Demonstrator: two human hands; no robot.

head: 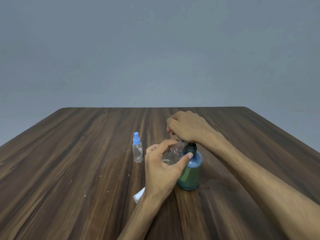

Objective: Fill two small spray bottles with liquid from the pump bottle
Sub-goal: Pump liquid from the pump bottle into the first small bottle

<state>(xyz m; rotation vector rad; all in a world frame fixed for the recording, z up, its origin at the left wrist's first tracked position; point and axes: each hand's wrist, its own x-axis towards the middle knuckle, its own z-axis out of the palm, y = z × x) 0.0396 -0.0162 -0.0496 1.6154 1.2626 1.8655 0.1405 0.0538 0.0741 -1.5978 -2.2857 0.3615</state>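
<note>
A dark blue-green pump bottle (pixel 190 172) stands upright on the wooden table (pixel 69 161). My right hand (pixel 188 129) lies over its pump head, fingers curled down around it; the head itself is hidden. My left hand (pixel 161 168) grips a clear small spray bottle (pixel 173 153) without its cap, tilted with its threaded neck up against the pump spout. A second small spray bottle (pixel 137 149), clear with a blue spray cap, stands upright to the left, apart from both hands.
A small white and blue object (pixel 138 196), partly hidden by my left wrist, lies on the table near the front. A grey wall rises behind the table's far edge.
</note>
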